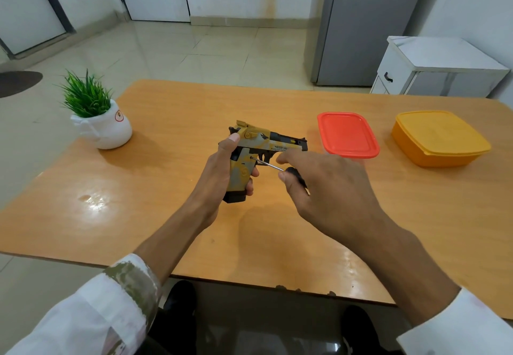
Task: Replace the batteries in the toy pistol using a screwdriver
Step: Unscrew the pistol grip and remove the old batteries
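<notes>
A yellow, grey and black toy pistol (266,143) is held above the middle of the wooden table (166,188), barrel pointing right. My left hand (222,168) grips its handle from the left, thumb up near the rear of the slide. My right hand (324,188) holds a small screwdriver (273,166) by its black handle. The thin metal shaft runs left and its tip touches the upper part of the pistol's grip. Most of the screwdriver handle is hidden under my fingers.
A red lidded box (348,135) and an orange lidded box (440,138) stand at the right back of the table. A small green plant in a white pot (102,121) sits at the left back edge. A white cabinet (433,68) stands behind on the right.
</notes>
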